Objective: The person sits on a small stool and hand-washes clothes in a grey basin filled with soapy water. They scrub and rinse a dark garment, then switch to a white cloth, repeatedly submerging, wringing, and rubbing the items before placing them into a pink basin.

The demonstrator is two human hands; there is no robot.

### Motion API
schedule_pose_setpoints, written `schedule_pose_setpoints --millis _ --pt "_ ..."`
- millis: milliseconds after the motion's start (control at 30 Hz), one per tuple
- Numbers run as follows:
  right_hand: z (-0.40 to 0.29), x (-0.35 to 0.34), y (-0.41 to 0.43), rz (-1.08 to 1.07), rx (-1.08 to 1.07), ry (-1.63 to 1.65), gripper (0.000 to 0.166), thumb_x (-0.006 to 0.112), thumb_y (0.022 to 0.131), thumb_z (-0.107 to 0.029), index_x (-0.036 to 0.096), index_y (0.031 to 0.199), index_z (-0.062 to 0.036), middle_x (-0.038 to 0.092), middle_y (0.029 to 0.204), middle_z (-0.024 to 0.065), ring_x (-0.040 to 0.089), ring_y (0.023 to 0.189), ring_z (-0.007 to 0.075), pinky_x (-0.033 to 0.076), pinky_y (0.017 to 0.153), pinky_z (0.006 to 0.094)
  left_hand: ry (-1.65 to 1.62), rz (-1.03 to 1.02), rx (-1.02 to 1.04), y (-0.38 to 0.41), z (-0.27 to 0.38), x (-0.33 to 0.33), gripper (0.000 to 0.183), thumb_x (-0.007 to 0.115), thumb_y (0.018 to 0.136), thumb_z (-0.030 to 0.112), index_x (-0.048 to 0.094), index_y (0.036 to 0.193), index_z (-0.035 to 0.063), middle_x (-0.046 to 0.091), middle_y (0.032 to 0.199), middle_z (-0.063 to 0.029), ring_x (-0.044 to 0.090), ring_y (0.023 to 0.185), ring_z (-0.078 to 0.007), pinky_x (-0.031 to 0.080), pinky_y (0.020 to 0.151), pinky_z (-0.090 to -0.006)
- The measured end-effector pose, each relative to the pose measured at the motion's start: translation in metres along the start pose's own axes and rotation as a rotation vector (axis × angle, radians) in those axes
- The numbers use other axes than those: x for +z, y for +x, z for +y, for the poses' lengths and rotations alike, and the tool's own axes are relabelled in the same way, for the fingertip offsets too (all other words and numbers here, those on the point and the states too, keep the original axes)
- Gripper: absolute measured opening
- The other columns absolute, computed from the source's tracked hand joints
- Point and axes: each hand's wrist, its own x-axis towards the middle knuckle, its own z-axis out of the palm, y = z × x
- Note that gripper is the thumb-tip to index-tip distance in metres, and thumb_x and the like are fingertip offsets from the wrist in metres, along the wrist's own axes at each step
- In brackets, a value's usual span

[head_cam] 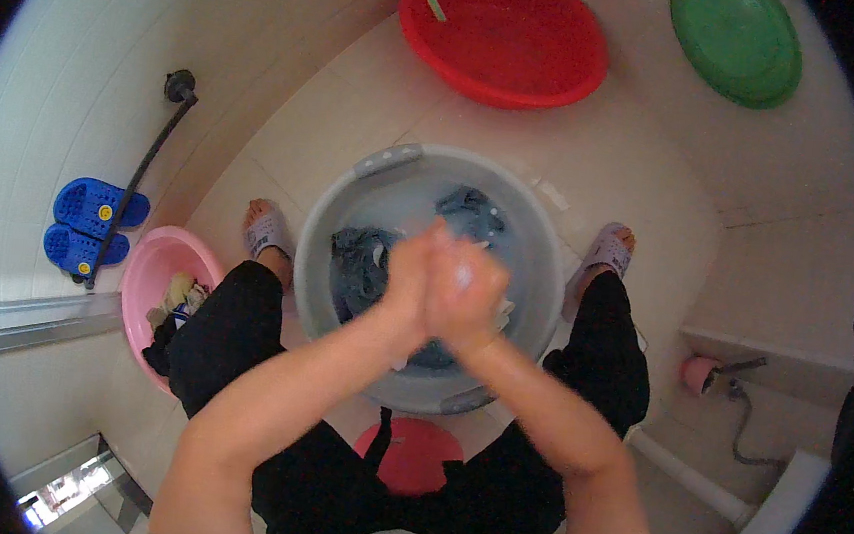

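Note:
Both hands are pressed together above a large grey plastic basin (pixel 309 258) on the tiled floor between my feet. My left hand (pixel 410 284) and my right hand (pixel 466 289) touch each other, wet and slightly blurred. Whether anything is held between them cannot be made out. Below them, dark blue wet cloth (pixel 359 269) lies in cloudy water at the basin's left, and another dark cloth piece (pixel 473 210) shows farther back. Some whitish bits of cloth or foam show near my right hand.
A red basin (pixel 504 47) stands beyond, a green basin (pixel 741 47) at the upper right. At the left are a pink basin (pixel 136 282) holding clothes and blue slippers (pixel 93 207) on a wall rail (pixel 154 148). A red stool (pixel 412 461) is beneath me; pipes (pixel 689 476) run at the right.

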Motion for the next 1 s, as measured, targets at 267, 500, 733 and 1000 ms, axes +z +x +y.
schedule_pose_setpoints --millis 267,500,733,1000 --pt "0.023 0.002 -0.003 0.094 -0.097 0.098 0.033 0.046 0.080 -0.026 0.044 0.056 -0.0029 0.037 0.047 0.0049 0.035 0.047 0.0148 0.032 0.046 0.0280 0.170 -0.026 -0.022 0.010 0.022 0.013 0.018 0.046 0.079 0.020 0.051 0.074 0.0034 0.049 0.065 -0.0040 0.049 0.060 -0.0157 0.040 0.055 -0.0302" --pt "0.053 -0.040 0.045 -0.584 0.314 0.442 0.012 0.053 0.076 -0.017 0.050 0.078 -0.0047 0.048 0.072 0.0008 0.044 0.065 0.0118 0.038 0.059 0.0248 0.143 -0.326 0.261 -0.013 0.098 -0.009 0.026 0.058 0.071 0.005 0.038 0.056 0.0127 0.044 0.058 0.0024 0.045 0.055 -0.0063 0.035 0.048 -0.0210" --pt "0.075 -0.027 0.012 -0.559 0.118 0.088 0.015 0.056 0.074 -0.017 0.053 0.085 -0.0069 0.052 0.081 0.0058 0.050 0.076 0.0199 0.040 0.067 0.0284 0.030 -0.620 0.300 -0.025 0.099 -0.011 0.029 0.057 0.065 -0.007 0.035 0.059 0.0110 0.044 0.065 -0.0025 0.044 0.057 -0.0098 0.035 0.050 -0.0210" --pt "0.069 -0.050 0.042 -0.576 0.594 0.597 0.010 0.045 0.081 -0.014 0.052 0.083 -0.0066 0.054 0.089 0.0030 0.047 0.082 0.0103 0.038 0.070 0.0233 0.210 -0.507 0.528 -0.026 0.124 -0.019 0.028 0.052 0.059 -0.011 0.033 0.059 0.0108 0.047 0.073 -0.0058 0.046 0.065 -0.0111 0.037 0.056 -0.0218"
